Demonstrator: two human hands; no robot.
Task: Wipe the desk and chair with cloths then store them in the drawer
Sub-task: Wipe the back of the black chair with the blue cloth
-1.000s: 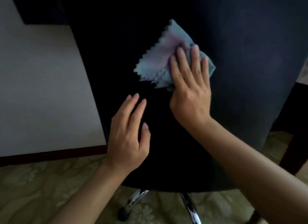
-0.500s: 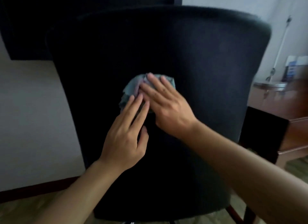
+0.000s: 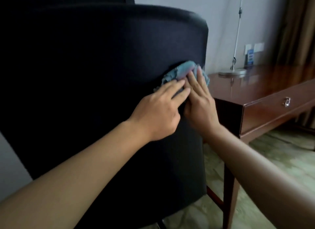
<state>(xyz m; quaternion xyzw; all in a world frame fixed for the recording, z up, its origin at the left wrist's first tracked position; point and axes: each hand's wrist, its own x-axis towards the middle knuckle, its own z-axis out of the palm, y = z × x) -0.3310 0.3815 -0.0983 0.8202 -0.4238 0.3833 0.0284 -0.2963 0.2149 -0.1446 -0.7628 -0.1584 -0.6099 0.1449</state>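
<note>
A bunched blue-grey cloth (image 3: 179, 71) with a purple patch lies against the back of a black chair (image 3: 102, 75), near its right edge. My right hand (image 3: 199, 99) presses flat on the cloth with straight fingers. My left hand (image 3: 162, 109) lies beside it, its fingertips on the lower left part of the cloth; whether they pinch it is unclear. The dark wooden desk (image 3: 252, 90) stands to the right, with a shut drawer and its metal knob (image 3: 287, 101).
A lamp base (image 3: 232, 72) and thin pole stand on the desk's far end near the wall. A small blue card (image 3: 300, 57) leans at the wall sockets. Curtains hang at the far right. Patterned carpet (image 3: 272, 160) lies under the desk.
Both hands and the cloth have slid to the right across the chair back, to its right edge. The cloth has bunched up further. My view has swung right, showing more desk.
</note>
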